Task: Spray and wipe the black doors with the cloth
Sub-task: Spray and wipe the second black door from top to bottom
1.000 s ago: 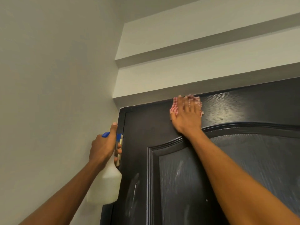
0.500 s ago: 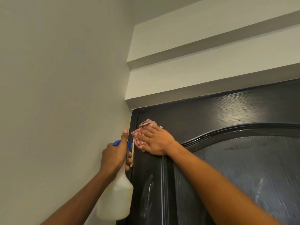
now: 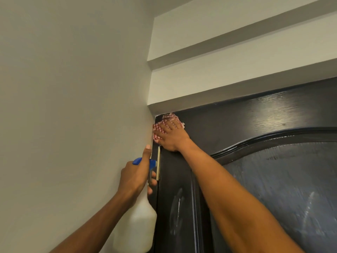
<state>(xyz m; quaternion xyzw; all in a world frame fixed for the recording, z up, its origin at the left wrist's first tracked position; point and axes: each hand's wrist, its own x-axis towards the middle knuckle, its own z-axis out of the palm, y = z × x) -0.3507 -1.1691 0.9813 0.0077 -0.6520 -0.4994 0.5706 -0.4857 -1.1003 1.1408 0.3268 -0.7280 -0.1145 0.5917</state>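
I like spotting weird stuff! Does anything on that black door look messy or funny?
Yes: pale smeary streaks show on the black door, on the side strip and the arched panel. They look like wet spray or wipe marks. Nothing looks broken or crooked.

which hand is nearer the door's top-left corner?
Right. The right hand presses the checked cloth flat on the black door at that corner. The left hand grips the spray bottle lower down, beside the door's edge.
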